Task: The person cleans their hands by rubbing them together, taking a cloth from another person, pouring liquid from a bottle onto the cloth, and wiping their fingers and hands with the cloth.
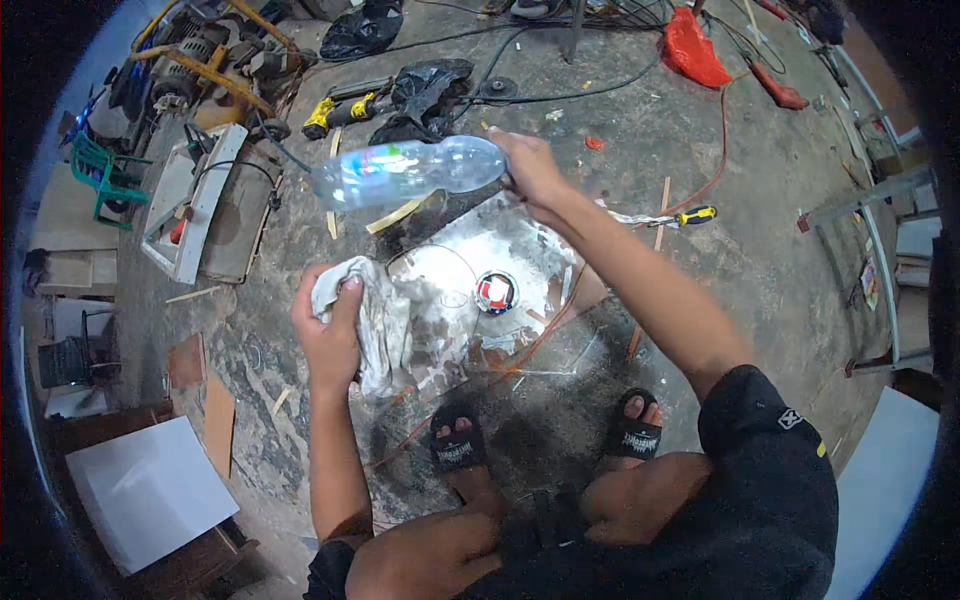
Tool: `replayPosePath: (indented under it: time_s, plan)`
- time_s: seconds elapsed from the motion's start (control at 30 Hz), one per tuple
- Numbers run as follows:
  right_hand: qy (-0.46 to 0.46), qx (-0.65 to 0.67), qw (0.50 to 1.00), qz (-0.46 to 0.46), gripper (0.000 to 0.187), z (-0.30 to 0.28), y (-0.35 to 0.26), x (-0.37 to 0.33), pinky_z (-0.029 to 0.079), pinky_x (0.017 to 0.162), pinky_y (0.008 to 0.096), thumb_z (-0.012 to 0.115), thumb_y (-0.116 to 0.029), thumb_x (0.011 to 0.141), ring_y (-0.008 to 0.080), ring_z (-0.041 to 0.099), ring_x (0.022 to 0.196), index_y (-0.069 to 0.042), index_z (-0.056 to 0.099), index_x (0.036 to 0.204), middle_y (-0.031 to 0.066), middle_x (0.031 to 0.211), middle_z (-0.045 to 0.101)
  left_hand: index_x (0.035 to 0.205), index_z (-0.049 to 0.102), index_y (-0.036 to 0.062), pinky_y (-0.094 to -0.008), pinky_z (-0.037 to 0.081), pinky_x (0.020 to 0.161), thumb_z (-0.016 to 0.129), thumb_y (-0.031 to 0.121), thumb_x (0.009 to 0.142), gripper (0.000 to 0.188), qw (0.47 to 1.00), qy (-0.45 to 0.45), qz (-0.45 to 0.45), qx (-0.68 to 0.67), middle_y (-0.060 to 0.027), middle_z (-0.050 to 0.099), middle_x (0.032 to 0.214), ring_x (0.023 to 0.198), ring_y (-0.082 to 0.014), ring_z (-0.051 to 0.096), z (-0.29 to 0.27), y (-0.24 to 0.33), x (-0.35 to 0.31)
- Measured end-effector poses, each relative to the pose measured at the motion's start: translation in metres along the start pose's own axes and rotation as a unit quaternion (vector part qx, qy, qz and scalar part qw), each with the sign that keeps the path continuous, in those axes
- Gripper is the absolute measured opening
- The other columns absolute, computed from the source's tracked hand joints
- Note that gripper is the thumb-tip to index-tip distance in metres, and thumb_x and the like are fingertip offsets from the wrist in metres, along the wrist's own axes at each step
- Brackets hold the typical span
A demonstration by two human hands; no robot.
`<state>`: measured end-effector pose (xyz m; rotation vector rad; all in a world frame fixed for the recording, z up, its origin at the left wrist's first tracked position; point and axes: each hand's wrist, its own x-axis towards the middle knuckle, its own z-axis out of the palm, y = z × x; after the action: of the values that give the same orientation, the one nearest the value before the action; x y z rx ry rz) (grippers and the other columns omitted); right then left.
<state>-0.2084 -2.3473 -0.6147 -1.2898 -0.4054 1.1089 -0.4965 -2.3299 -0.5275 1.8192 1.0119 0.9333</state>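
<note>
My left hand (330, 335) is closed on a crumpled, stained white cloth (378, 320) that hangs down from the fingers. With my right hand (527, 170) I grip a clear plastic bottle (410, 172) at one end. The bottle lies nearly level in the air, its other end toward the left. Whether it holds any liquid I cannot tell. Below both hands, a shiny whitish sheet (440, 268) lies on the floor, smeared in places. On it sits a small round tin (496, 292) with a red, white and dark pattern.
A yellow-black power tool (335, 113) and black plastic bags (425, 90) lie beyond the bottle. To the right are a yellow-handled screwdriver (697, 215), an orange cord (722, 150) and a metal frame (870, 210). A red bag (695, 50) lies farther back; machinery (200, 60) stands far left.
</note>
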Motion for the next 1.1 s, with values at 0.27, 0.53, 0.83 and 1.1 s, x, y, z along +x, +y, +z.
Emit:
replayPosePath:
  time_s: [0.27, 0.53, 0.83, 1.1]
  plan:
    - [-0.088, 0.258, 0.961, 0.042, 0.023, 0.008, -0.012, -0.018, 0.022, 0.037, 0.0217, 0.053, -0.035, 0.093, 0.0064, 0.034, 0.049, -0.012, 0.053, 0.087, -0.0037, 0.066, 0.045, 0.093, 0.058, 0.0013, -0.0238, 0.042, 0.073, 0.065, 0.013, 0.084, 0.016, 1.0, -0.003, -0.002, -0.012, -0.0007, 0.058, 0.085, 0.079, -0.0086, 0.051, 0.007, 0.008, -0.005]
    - [-0.037, 0.19, 0.981, 0.009, 0.027, 0.018, -0.018, -0.028, 0.028, 0.039, 0.0245, 0.058, -0.036, 0.091, 0.0079, 0.038, 0.048, -0.01, 0.057, 0.082, -0.0023, 0.064, 0.049, 0.095, 0.058, 0.0023, -0.0235, 0.04, 0.078, 0.061, 0.01, 0.085, 0.013, 0.999, -0.048, -0.002, 0.014, 0.0002, 0.056, 0.09, 0.084, -0.0087, 0.05, -0.001, 0.009, -0.003]
    - [0.147, -0.456, 0.773, -0.416, 0.032, 0.028, -0.037, -0.02, 0.049, 0.056, 0.0424, 0.065, -0.037, 0.081, 0.0333, 0.063, 0.06, -0.006, 0.065, 0.073, 0.0175, 0.062, 0.061, 0.095, 0.057, 0.002, -0.0242, 0.04, 0.08, 0.063, 0.012, 0.084, 0.016, 0.999, -0.051, -0.006, -0.012, -0.0005, 0.056, 0.089, 0.086, -0.0098, 0.051, 0.0, 0.012, -0.005]
    - [0.021, -0.605, 0.666, -0.436, 0.027, 0.025, 0.006, -0.014, 0.049, 0.052, 0.0451, 0.061, -0.034, 0.083, 0.0336, 0.063, 0.058, -0.007, 0.059, 0.08, 0.0138, 0.063, 0.062, 0.094, 0.058, 0.0024, -0.0237, 0.043, 0.075, 0.065, 0.01, 0.083, 0.015, 0.998, -0.061, 0.0, -0.02, -0.0008, 0.059, 0.087, 0.082, -0.008, 0.053, -0.001, 0.012, -0.003]
